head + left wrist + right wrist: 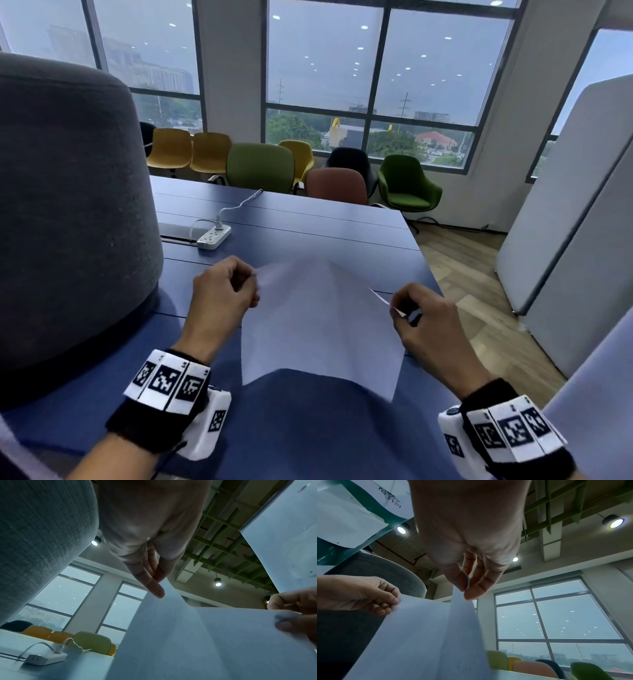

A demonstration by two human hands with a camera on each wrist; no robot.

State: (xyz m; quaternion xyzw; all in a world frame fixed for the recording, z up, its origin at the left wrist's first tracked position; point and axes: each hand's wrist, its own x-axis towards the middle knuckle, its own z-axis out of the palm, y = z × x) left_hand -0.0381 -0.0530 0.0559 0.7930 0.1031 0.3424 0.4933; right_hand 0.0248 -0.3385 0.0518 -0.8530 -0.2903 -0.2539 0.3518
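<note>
We hold the paper [318,318] up over the table [308,222]: our left hand [222,291] pinches its far left corner, our right hand [421,318] pinches the right corner; ridge along the middle.

Head downward, wrists upward, sharing paper [318,325]

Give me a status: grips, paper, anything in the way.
Left grip pinches the paper at its left corner, right grip at its right. Sheet held over the table, ridged down its middle. Power strip beyond, apart from it.
</note>
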